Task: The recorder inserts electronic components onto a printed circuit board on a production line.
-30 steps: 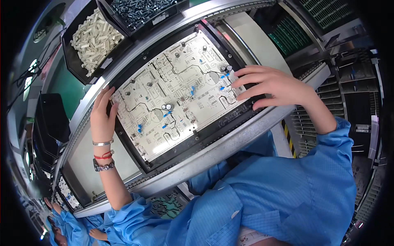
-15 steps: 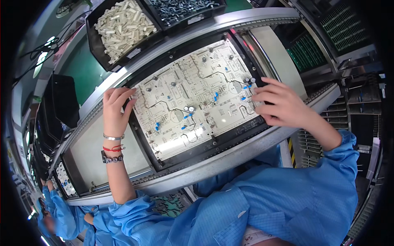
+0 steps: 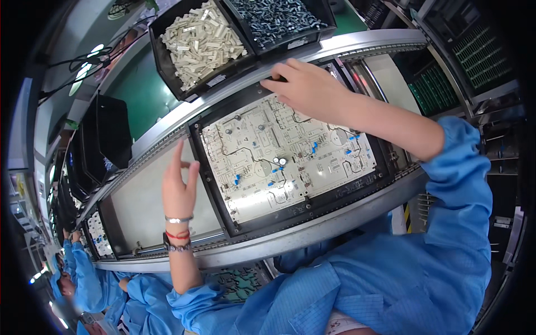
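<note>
A white printed circuit board (image 3: 251,192) with blue and dark round components lies in a black frame (image 3: 298,209) on the conveyor. My right hand (image 3: 315,92) reaches across the board's far side, its bent fingers apart near the parts bins; nothing shows in them. It hides part of the board's far right area. Left of the frame, my left hand (image 3: 180,187) is raised over the conveyor with fingers stretched out and thumb apart, holding nothing visible. Beyond the rail stand a black bin of white block-shaped parts (image 3: 204,44) and one of small dark parts (image 3: 276,22).
The conveyor's metal rails (image 3: 279,245) run along the near and far sides. Another board (image 3: 99,234) sits further left, near a person in blue (image 3: 92,285). Black bins (image 3: 100,139) stand at the left; a rack with green boards (image 3: 432,89) is at the right.
My right hand has left the board's right edge and moved far and left toward the bins. My left hand has come off the frame's left edge and its fingers have straightened. The view has shifted.
</note>
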`<state>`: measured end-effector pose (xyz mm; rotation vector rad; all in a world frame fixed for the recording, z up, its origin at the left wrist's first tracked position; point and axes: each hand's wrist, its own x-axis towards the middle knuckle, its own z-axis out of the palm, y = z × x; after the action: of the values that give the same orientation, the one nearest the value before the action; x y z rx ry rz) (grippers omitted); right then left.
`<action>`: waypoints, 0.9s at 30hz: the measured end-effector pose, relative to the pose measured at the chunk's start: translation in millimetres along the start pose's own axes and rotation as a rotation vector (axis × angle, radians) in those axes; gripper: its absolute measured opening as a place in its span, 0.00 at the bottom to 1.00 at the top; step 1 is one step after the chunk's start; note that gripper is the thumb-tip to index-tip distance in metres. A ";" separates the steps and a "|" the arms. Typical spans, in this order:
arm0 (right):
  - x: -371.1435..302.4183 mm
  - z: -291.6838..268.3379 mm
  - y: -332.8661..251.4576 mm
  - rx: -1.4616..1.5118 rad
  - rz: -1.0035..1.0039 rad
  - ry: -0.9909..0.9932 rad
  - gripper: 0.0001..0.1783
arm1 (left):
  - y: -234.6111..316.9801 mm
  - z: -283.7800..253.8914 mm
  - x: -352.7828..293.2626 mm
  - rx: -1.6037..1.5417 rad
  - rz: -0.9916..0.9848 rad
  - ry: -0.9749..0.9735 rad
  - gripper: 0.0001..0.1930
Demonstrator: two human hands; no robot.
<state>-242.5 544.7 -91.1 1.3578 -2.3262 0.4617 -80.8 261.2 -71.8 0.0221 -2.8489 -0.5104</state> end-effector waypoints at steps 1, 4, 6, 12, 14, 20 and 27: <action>4.9 12.3 8.1 0.000 -0.005 0.010 0.11 | 6.6 -4.7 -7.2 -0.066 -0.164 -0.118 0.29; 18.8 32.5 15.0 0.009 -0.057 -0.068 0.09 | 15.0 -10.1 -33.4 -0.166 -0.158 -0.162 0.32; 19.6 32.6 14.8 0.161 0.052 0.011 0.06 | 25.5 -5.6 -43.3 -0.290 -0.210 -0.227 0.33; 30.3 21.4 -21.1 0.447 0.432 -0.163 0.08 | 29.1 -4.2 -47.6 -0.127 0.044 -0.288 0.35; 40.6 -5.9 -14.2 0.436 0.387 -0.240 0.08 | 25.1 -7.4 -51.6 -0.150 0.096 -0.309 0.35; 92.2 -24.3 67.5 -0.086 0.137 0.177 0.08 | 51.1 8.0 -35.6 -0.286 0.293 -0.448 0.37; 91.6 5.0 95.0 -0.226 0.158 -0.083 0.08 | 54.3 10.3 88.6 -0.091 0.678 0.018 0.20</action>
<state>-367.4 519.0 -57.1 1.1129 -2.4773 0.1831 -167.7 310.5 -41.4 -0.9074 -2.5778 -0.4723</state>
